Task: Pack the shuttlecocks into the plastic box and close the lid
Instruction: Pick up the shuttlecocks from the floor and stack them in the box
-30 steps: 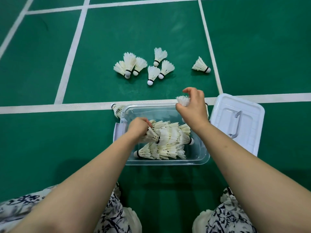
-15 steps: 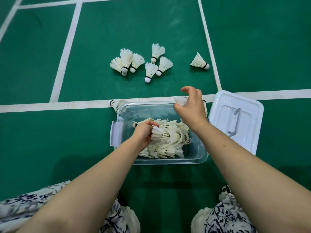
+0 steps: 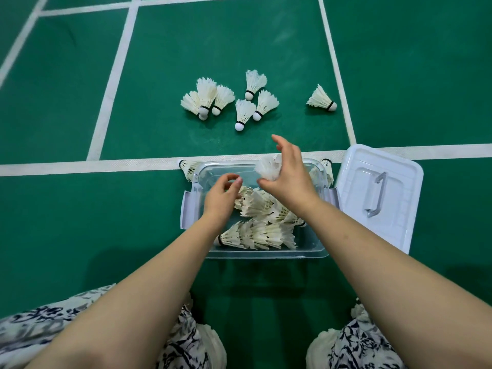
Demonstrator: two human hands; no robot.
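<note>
While the left hand is hovering empty over the box, the right hand is gripping a shuttlecock at 12 o'clock, apparently to lower in.

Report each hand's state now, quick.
Left hand: open, holding nothing, over the plastic box.
Right hand: grips one shuttlecock.

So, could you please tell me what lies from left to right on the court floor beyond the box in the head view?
From the left: left white line → cluster of three shuttlecocks → trio of shuttlecocks → lone shuttlecock → right white line.
</note>
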